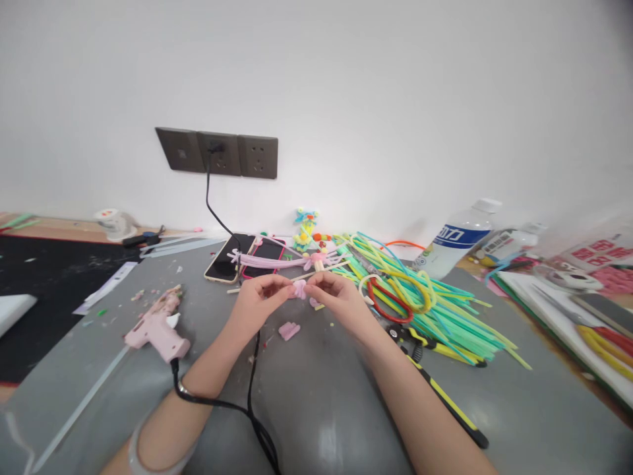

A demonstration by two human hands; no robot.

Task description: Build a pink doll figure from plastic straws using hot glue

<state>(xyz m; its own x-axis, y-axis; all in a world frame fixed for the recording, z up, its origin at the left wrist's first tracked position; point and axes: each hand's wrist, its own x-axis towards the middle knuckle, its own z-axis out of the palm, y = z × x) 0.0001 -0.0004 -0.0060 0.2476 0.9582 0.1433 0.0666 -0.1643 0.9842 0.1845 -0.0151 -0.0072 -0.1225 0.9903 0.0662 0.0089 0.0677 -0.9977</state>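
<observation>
Between my two hands is a small pink-lilac piece of bent pipe cleaner. My left hand pinches its left side, and my right hand pinches the right side. Just below them, a folded pink pipe cleaner piece lies on the grey mat. Behind my fingers rests a bundle of lilac pipe cleaners, joined to a pink figure-like piece. Further back stands a small yellow and blue pipe cleaner figure.
A pink glue gun with a black cord lies left. Two phones are at the back. Right are green and yellow pipe cleaners, yellow-black pliers, a tilted bottle and scissors. A wall socket holds a plug.
</observation>
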